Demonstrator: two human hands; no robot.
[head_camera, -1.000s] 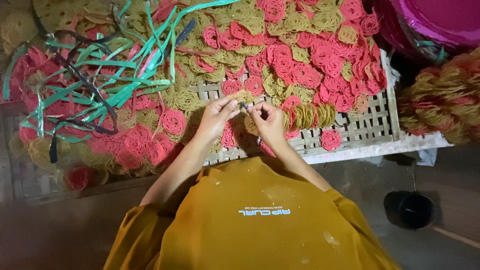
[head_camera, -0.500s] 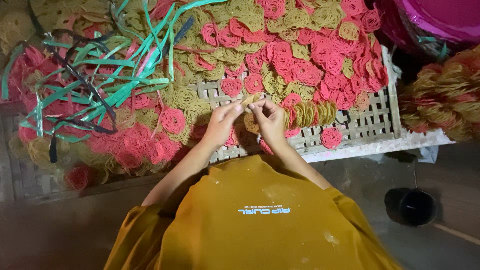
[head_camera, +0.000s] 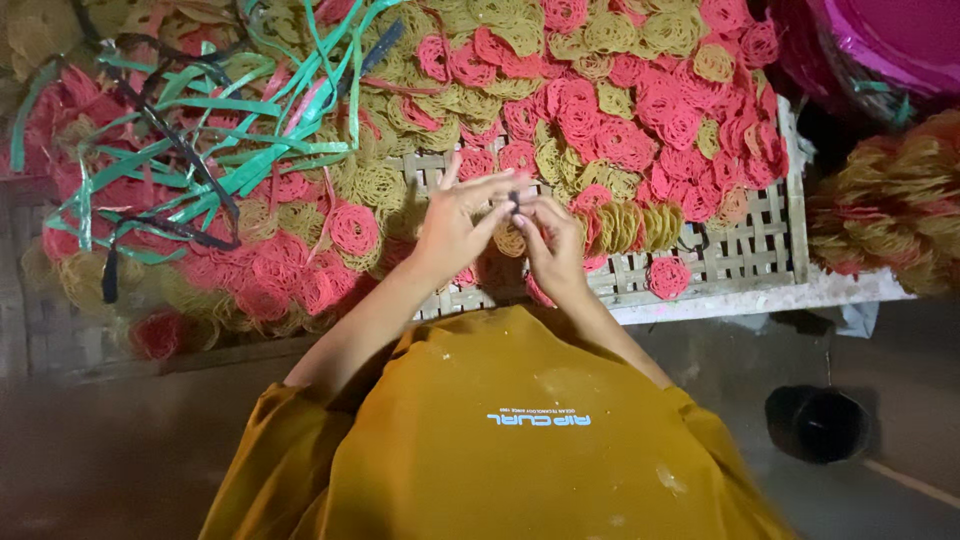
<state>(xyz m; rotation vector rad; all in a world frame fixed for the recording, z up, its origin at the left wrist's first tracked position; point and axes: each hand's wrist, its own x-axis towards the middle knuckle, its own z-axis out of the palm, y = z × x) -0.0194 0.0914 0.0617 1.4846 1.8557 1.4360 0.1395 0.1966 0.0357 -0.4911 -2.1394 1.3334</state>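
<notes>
Pinched between both hands, left (head_camera: 455, 225) and right (head_camera: 553, 243), a small yellow stack (head_camera: 512, 238) was held over the woven tray's (head_camera: 745, 262) near edge; fingertips were best kept close so no disc slipped.

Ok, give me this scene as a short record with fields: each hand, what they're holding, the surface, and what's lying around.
left hand: fingers spread, tips meeting the right hand
right hand: pinching a small yellow stack of coiled discs with the left
surface: woven slatted tray
on tray: pink and yellow coiled discs, heaped
left side: green and dark plastic strips, tangled
floor: dark round container
</notes>
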